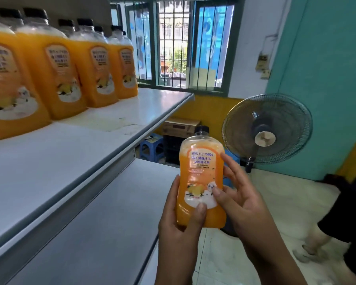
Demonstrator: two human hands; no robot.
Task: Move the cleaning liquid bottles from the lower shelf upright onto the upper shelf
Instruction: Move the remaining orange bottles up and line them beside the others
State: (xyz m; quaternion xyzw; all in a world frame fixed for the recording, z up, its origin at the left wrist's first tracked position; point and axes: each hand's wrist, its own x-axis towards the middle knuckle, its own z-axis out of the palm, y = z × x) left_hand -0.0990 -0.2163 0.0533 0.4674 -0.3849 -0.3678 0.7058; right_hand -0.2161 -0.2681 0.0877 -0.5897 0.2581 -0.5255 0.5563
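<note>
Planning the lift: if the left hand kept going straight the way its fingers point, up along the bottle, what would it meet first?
Nothing solid, as far as the picture shows. The left hand grips the bottle from below, fingers pointing up beside it. That line looks free; the upper shelf edge lies further left, the cardboard box seemingly well behind, though depth is unclear.

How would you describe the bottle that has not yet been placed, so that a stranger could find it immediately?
Start at the grey upper shelf on the left, where a row of orange bottles stands. To its right, out past the shelf edges and in front of the fan, is the held bottle. Only this one is gripped by the left hand and right hand.
</note>
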